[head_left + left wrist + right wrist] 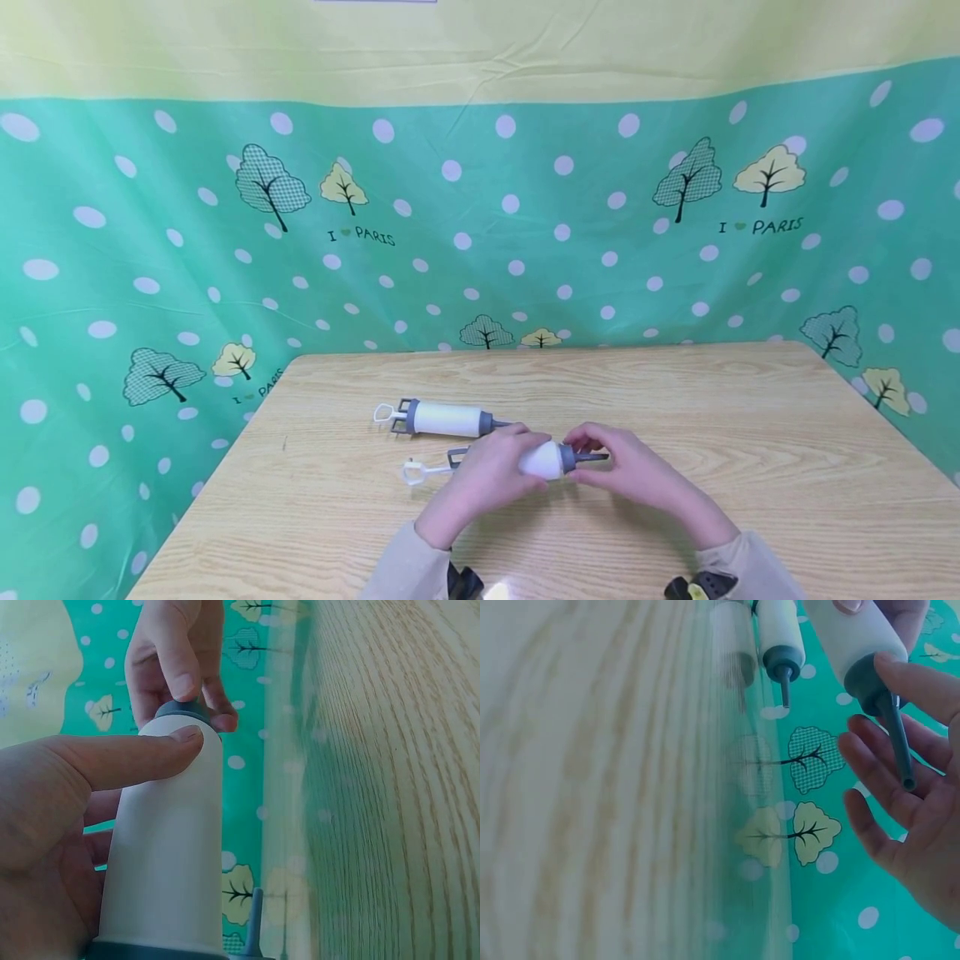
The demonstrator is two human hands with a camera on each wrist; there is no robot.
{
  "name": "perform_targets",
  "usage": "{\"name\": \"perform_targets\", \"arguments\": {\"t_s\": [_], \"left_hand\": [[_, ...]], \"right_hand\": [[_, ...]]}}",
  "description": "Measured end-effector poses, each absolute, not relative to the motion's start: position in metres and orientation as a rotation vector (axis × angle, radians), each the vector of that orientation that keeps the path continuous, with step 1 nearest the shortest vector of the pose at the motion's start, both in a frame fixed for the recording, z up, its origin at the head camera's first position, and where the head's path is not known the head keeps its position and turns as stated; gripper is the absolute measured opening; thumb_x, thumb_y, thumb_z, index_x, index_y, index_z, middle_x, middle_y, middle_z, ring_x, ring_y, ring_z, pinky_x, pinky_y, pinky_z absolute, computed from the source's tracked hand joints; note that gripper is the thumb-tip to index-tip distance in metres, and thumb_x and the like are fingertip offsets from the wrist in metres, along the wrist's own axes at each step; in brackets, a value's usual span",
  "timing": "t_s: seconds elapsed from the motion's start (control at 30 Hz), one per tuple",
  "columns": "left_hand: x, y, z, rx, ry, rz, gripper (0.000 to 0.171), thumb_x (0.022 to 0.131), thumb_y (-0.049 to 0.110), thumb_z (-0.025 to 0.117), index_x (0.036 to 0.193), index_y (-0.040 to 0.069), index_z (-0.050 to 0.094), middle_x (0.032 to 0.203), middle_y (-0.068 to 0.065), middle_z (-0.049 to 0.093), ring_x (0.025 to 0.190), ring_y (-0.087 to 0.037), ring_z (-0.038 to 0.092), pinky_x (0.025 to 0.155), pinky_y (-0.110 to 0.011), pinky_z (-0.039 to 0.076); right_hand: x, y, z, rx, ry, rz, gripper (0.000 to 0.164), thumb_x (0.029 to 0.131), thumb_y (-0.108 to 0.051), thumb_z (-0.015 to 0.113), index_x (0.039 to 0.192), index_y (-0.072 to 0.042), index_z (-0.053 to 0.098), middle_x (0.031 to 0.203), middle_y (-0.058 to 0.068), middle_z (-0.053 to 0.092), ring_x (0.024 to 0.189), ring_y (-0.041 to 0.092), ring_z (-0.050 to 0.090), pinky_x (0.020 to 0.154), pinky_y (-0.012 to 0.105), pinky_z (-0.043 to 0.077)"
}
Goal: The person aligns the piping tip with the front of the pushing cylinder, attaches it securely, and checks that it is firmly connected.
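My left hand (497,471) grips the white barrel of a large syringe-like dispenser (543,461), held over the table with its nozzle pointing right. In the left wrist view the thumb lies along the barrel (165,847). My right hand (637,468) pinches the grey end cap (864,681) between thumb and fingers, and the thin grey nozzle (897,742) sticks out past them. A white plunger handle with a ring (414,472) extends from the left end. Part of the barrel and its grey rear end are hidden by my left hand.
A second, similar white dispenser (447,419) lies just behind on the wooden table (712,400), its nozzle also to the right. A green dotted curtain (525,217) with printed trees hangs behind and beside the table.
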State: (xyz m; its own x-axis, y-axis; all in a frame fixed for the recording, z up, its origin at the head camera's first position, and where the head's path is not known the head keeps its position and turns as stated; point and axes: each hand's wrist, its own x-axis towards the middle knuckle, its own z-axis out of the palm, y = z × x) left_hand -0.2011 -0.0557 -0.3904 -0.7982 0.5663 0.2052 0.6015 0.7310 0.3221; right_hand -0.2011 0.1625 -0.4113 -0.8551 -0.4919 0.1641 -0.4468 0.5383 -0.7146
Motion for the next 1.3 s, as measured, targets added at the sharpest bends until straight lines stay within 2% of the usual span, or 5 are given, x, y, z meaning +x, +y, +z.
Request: {"name": "perform_targets", "arguments": {"t_s": [0.37, 0.6, 0.73, 1.07, 1.3], "left_hand": [[-0.2017, -0.0558, -0.3902, -0.952, -2.853, -0.583, 0.055, 0.067, 0.031, 0.078, 0.118, 0.019, 0.061, 0.101, 0.003, 0.063, 0.084, -0.009, 0.058, 0.073, -0.024, 0.047], [-0.2009, -0.0562, -0.3893, -0.963, -2.849, -0.577, 0.054, 0.068, 0.031, 0.077, 0.118, 0.019, 0.061, 0.101, 0.003, 0.062, 0.084, -0.009, 0.057, 0.072, -0.023, 0.047], [-0.2003, -0.056, -0.389, -0.967, -2.843, -0.576, 0.053, 0.068, 0.031, 0.077, 0.117, 0.019, 0.061, 0.1, 0.003, 0.062, 0.083, -0.008, 0.057, 0.072, -0.023, 0.046], [-0.2002, -0.056, -0.3887, -0.968, -2.831, -0.574, 0.053, 0.068, 0.031, 0.078, 0.116, 0.017, 0.062, 0.1, 0.003, 0.063, 0.082, -0.009, 0.058, 0.071, -0.022, 0.047], [-0.2006, -0.0566, -0.3895, -0.965, -2.838, -0.574, 0.053, 0.067, 0.031, 0.078, 0.116, 0.018, 0.062, 0.099, 0.003, 0.063, 0.082, -0.008, 0.057, 0.07, -0.021, 0.046]], "right_hand": [[-0.2006, 0.1628, -0.4111, -0.791, 2.69, -1.238, 0.032, 0.083, -0.044, 0.059, 0.104, -0.02, 0.06, 0.099, -0.01, 0.062, 0.094, 0.014, 0.059, 0.084, 0.039, 0.047], [-0.2026, 0.164, -0.4135, -0.794, 2.707, -1.183, 0.026, 0.09, -0.042, 0.051, 0.098, -0.021, 0.062, 0.091, -0.011, 0.062, 0.086, 0.006, 0.057, 0.074, 0.026, 0.048], [-0.2028, 0.1642, -0.4134, -0.8, 2.702, -1.18, 0.026, 0.091, -0.04, 0.049, 0.097, -0.019, 0.062, 0.09, -0.01, 0.062, 0.084, 0.005, 0.057, 0.072, 0.024, 0.048], [-0.2004, 0.1641, -0.4121, -0.809, 2.661, -1.258, 0.044, 0.082, -0.039, 0.063, 0.116, -0.013, 0.055, 0.102, -0.008, 0.061, 0.095, 0.013, 0.058, 0.083, 0.036, 0.049], [-0.2015, 0.1637, -0.4127, -0.863, 2.684, -1.28, 0.034, 0.079, -0.032, 0.068, 0.109, -0.02, 0.056, 0.099, -0.01, 0.061, 0.093, 0.011, 0.058, 0.081, 0.03, 0.05]]}}
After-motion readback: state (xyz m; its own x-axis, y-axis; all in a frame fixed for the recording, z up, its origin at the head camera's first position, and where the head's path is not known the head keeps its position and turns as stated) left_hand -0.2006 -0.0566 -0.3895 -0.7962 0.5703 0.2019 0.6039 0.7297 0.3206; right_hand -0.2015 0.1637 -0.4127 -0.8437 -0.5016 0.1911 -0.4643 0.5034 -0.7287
